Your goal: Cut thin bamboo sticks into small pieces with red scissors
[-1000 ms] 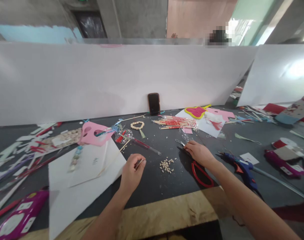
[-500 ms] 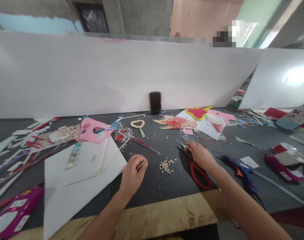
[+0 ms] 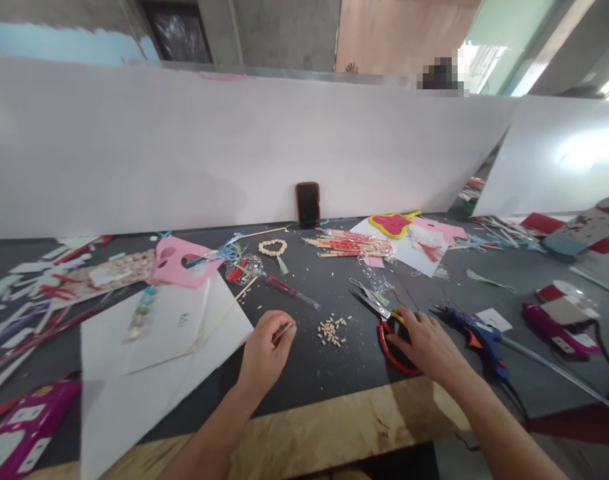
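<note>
Pinching what looks like thin pale stick [image 3: 285,330], left hand [image 3: 264,348] sits above dark tabletop [image 3: 304,370]. Right hand [image 3: 427,339] bent over handles of red-and-yellow-handled metal scissors [image 3: 382,311], blades pointing away; firmness of grip, cannot tell. Between hands, loose pile of short pale pieces [image 3: 331,331]: apparently cut already, stick in left seemingly remaining; total left unclear. Beyond hands, heart-shaped cream-beaded loop with green tassel [image 3: 271,249], seemingly finished; rightward, bundle of red-and-tan sticks [image 3: 349,245].
</note>
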Demonstrator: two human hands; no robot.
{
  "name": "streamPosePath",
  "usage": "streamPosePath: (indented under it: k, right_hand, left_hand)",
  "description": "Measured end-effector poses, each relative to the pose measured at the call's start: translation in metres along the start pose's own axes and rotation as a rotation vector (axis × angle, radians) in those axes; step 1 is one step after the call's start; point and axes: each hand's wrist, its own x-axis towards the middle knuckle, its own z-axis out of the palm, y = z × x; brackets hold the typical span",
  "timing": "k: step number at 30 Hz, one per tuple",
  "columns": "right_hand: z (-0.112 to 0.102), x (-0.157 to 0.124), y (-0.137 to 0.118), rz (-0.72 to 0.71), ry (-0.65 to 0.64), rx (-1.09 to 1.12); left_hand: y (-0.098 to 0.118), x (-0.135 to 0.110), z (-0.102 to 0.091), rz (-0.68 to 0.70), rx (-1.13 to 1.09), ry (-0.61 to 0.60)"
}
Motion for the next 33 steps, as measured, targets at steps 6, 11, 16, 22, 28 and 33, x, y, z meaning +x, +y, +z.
streamPosePath:
  k: [6,11,16,22,28,33]
  right_hand:
    - [-0.003,0.005,0.007,0.056,-0.014,0.019]
    - [-0.004,0.002,0.007,0.048,-0.006,0.045]
    - [-0.005,-0.006,0.001,-0.034,0.007,0.062]
    - [-0.005,-0.012,-0.007,-0.146,0.039,0.056]
    - [0.002,-0.008,0.008,-0.318,0.073,0.06]
    - [-0.011,-0.002,0.023,-0.249,0.017,0.08]
  left_hand:
    - [0.001,0.001,-0.002,0.01,0.001,0.033]
    - [0.004,0.001,-0.003,-0.009,-0.007,0.02]
    - [0.004,0.0,-0.002,-0.015,-0.012,0.007]
    - [0.003,0.001,-0.002,0.0,0.007,0.002]
    - [0.002,0.001,-0.001,0.001,-0.004,0.01]
    - [0.002,0.0,-0.002,0.003,-0.024,0.005]
